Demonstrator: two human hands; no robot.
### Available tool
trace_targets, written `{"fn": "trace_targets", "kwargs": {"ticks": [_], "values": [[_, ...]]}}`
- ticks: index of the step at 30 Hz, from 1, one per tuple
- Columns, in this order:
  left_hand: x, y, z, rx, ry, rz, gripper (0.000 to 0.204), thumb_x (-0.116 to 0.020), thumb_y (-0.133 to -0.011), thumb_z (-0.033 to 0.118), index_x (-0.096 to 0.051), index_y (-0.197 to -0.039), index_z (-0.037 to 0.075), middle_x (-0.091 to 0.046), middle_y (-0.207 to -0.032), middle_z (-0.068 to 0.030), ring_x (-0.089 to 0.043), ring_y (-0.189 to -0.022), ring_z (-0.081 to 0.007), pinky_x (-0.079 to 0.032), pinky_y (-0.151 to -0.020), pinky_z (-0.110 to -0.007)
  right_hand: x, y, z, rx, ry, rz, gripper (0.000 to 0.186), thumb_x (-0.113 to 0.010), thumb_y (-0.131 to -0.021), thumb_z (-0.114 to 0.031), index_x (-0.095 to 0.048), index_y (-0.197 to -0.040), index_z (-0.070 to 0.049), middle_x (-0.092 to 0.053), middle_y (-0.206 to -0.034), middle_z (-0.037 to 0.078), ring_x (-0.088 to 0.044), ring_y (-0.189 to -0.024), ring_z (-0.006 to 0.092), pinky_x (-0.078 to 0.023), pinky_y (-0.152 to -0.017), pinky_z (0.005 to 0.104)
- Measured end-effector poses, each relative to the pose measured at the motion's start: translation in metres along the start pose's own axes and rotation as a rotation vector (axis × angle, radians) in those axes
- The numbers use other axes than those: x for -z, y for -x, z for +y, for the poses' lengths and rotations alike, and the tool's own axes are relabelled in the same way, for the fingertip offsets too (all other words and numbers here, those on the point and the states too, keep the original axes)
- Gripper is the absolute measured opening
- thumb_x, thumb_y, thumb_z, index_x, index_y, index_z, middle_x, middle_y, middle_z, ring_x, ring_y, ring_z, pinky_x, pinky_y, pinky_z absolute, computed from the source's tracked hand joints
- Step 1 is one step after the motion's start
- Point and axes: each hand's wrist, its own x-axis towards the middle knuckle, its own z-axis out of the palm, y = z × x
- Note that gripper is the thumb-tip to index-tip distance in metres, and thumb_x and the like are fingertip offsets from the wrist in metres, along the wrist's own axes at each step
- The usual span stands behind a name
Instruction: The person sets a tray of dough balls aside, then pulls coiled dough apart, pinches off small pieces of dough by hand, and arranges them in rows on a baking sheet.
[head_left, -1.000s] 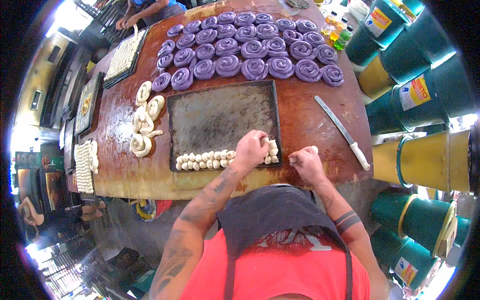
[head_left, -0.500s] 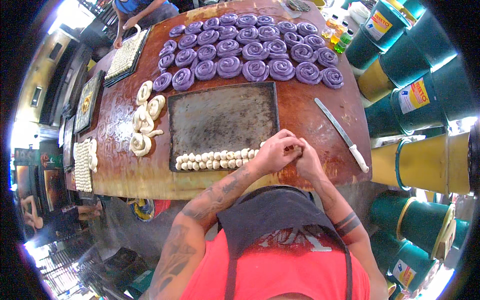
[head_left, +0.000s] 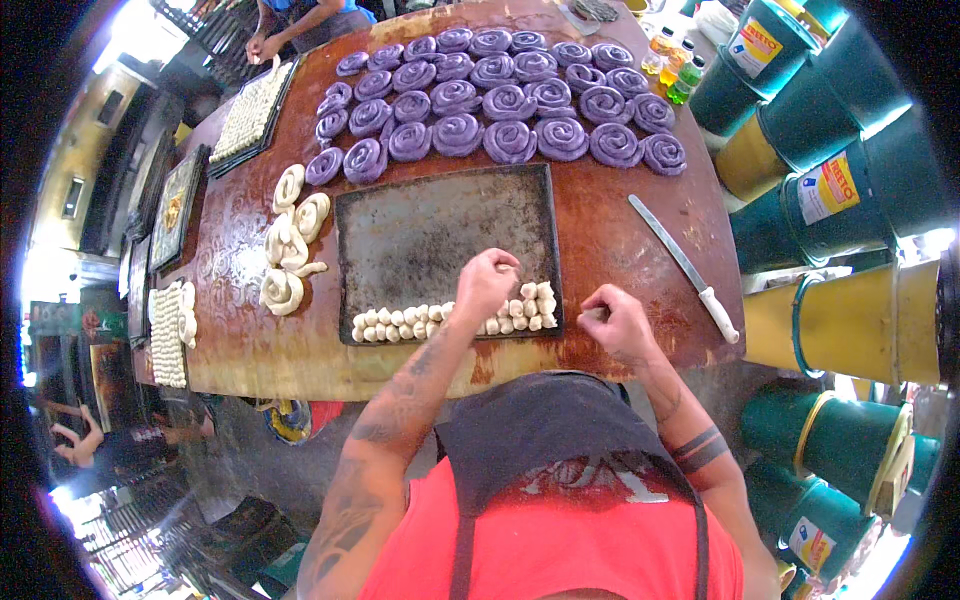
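Note:
A dark, worn baking tray (head_left: pixel 440 225) lies on the table in front of me, with rows of small pale dough balls (head_left: pixel 403 323) along its near edge. Over these rows is my left hand (head_left: pixel 485 287), its fingers pinched around a small piece of dough (head_left: pixel 508 269) that barely shows. To the right, just off the tray's near corner, my right hand (head_left: pixel 622 326) is closed above the table. A bit of dough (head_left: pixel 598 313) peeks out at its fingers, the rest of it hidden in the fist. Bare metal shows across the tray's middle and far part.
Purple dough spirals (head_left: pixel 510 142) fill the table's far side. White dough coils (head_left: pixel 283 290) lie left of the tray, and a long white-handled knife (head_left: pixel 680 260) lies right. A person (head_left: pixel 305 22) works by another filled tray (head_left: pixel 245 118). Green drums (head_left: pixel 830 195) and bottles (head_left: pixel 688 78) stand right.
My hands were together at the tray's near right corner and have come apart. The left has moved left over the dough balls; the right stays by the corner, slightly lower.

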Motion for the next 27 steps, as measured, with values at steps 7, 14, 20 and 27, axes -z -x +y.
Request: {"fn": "trace_targets", "kwargs": {"ticks": [7, 14, 20, 27], "values": [[-0.009, 0.015, -0.023, -0.257, -0.146, 0.154, 0.022, -0.068, -0.085, 0.015, -0.073, -0.101, 0.001, -0.067, -0.111, -0.022, -0.065, -0.103, -0.0366, -0.053, -0.094, -0.045, -0.016, 0.006, 0.041, 0.378, 0.417, -0.03, 0.032, -0.078, -0.078, -0.016, -0.072, -0.109, -0.011, -0.07, -0.109, 0.01, -0.06, -0.111, 0.0337, -0.048, -0.097, 0.0453], [-0.001, 0.029, -0.009, -0.293, -0.414, 0.138, 0.04, -0.075, -0.086, 0.031, -0.072, -0.114, 0.002, -0.069, -0.107, -0.019, -0.067, -0.093, -0.0355, -0.051, -0.097, -0.046, 0.002, -0.003, 0.049, -0.361, -0.856, -0.034, 0.032, -0.058, -0.101, -0.038, -0.068, -0.109, -0.009, -0.065, -0.085, 0.006, -0.065, -0.078, 0.0265, -0.054, -0.082, 0.0422], [-0.004, 0.021, 0.037, -0.175, 0.106, -0.158, 0.035, -0.074, -0.09, 0.024, -0.071, -0.117, 0.002, -0.07, -0.101, -0.0146, -0.069, -0.09, -0.0254, -0.056, -0.084, -0.038, 0.009, -0.006, 0.003, -0.25, -1.351, -0.102, 0.022, -0.053, -0.104, -0.029, -0.057, -0.101, -0.007, -0.061, -0.091, 0.007, -0.06, -0.074, 0.0176, -0.055, -0.072, 0.0365], [-0.001, 0.024, 0.062, -0.228, 0.156, -0.25, 0.028, -0.073, -0.092, 0.016, -0.071, -0.115, 0.001, -0.072, -0.096, -0.0106, -0.069, -0.084, -0.0197, -0.057, -0.079, -0.034, 0.008, -0.011, -0.031, -0.154, -1.032, -0.026, 0.016, -0.07, -0.091, -0.002, -0.061, -0.103, -0.006, -0.067, -0.094, 0.003, -0.062, -0.081, 0.0123, -0.052, -0.075, 0.0278]]}}
